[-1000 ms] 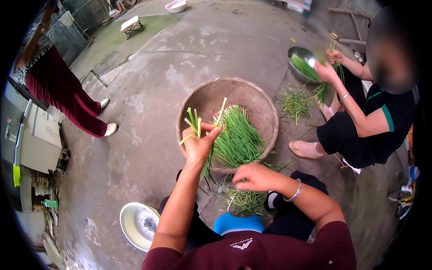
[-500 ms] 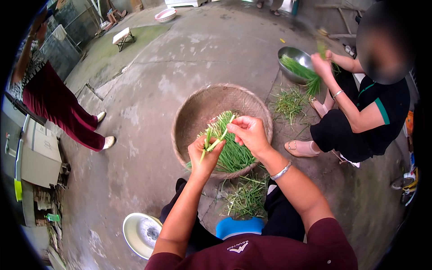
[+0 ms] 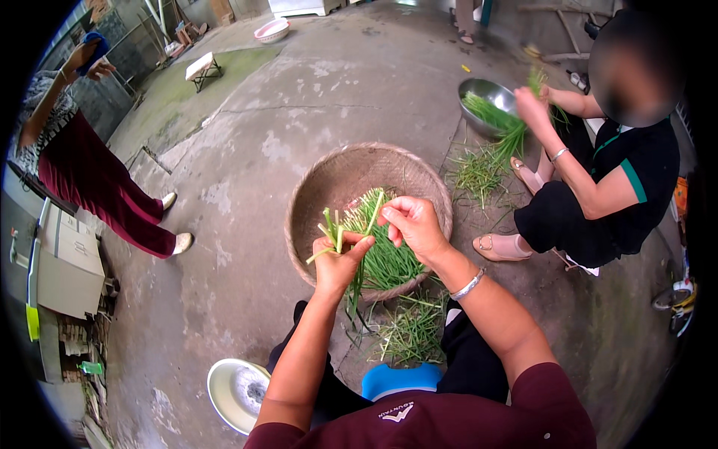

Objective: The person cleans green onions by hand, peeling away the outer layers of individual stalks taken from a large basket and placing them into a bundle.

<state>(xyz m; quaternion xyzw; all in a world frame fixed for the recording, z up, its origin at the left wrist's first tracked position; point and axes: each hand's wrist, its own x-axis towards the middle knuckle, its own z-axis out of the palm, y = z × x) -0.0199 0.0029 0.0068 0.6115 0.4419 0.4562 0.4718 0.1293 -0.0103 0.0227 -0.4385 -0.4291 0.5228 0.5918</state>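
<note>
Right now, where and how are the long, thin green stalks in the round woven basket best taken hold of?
Probably grip the stalks by their pale ends, from above: these lie bunched at the far side, the green leaves trail nearer the person, and the basket's wall surrounds them.

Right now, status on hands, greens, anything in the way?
Left hand gripping stalks. Right hand at one stalk's upper end. Main bunch in basket. Scraps on ground between basket and stool.
</note>
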